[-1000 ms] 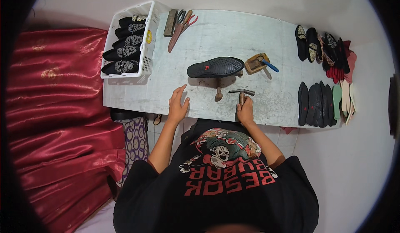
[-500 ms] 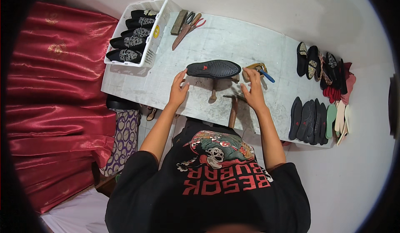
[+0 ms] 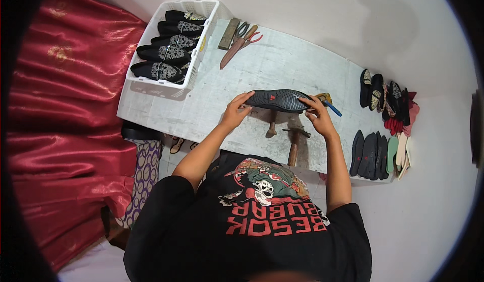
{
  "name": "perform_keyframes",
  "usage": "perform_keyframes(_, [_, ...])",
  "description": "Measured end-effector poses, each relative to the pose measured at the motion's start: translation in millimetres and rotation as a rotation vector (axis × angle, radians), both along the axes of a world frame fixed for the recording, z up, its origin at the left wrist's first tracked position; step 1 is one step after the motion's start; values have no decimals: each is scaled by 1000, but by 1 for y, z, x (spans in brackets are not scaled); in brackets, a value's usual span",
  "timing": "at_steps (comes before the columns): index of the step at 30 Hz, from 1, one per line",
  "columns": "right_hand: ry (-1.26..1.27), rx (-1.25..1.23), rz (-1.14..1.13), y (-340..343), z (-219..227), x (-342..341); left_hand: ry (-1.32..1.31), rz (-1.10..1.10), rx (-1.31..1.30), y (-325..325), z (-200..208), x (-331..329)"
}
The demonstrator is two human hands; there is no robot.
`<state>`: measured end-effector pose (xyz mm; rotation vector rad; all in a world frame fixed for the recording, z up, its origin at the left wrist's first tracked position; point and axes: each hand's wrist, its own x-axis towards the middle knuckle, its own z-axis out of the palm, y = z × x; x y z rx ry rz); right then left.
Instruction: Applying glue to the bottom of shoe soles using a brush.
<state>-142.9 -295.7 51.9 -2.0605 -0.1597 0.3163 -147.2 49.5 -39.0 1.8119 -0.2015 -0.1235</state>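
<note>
A black shoe lies sole up, its dark ribbed outsole showing a small red mark. Beneath it stands a metal shoe-last stand, mostly covered by the shoe. My left hand grips the shoe's left end, fingers on top and thumb below. At the right end, my right hand has its fingertips over the sole's edge and its thumb lower down. A wooden-handled hammer rests between my forearms, near the table's front edge. Just past my right fingers sit a yellowish item and a blue-handled tool.
On the pale table, a white plastic crate of black patterned shoes stands at left. Beside it lie a sharpening block, a sheathed knife and red-handled pliers. Finished shoes and loose soles line the right side.
Both hands have closed in from beside the shoe and now hold its two ends. The whole view has shifted slightly, so the table and its contents appear moved.
</note>
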Motion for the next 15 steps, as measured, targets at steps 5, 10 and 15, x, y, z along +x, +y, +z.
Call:
perform_keyframes(5, [121, 201, -124, -4, -20, 7, -43, -80, -134, 14, -4, 18])
perform_keyframes(10, [154, 178, -149, -3, -5, 11, -22, -195, -141, 22, 2, 31])
perform_keyframes(15, [73, 75, -134, -28, 1, 9, -77, -299, -56, 11, 24, 39])
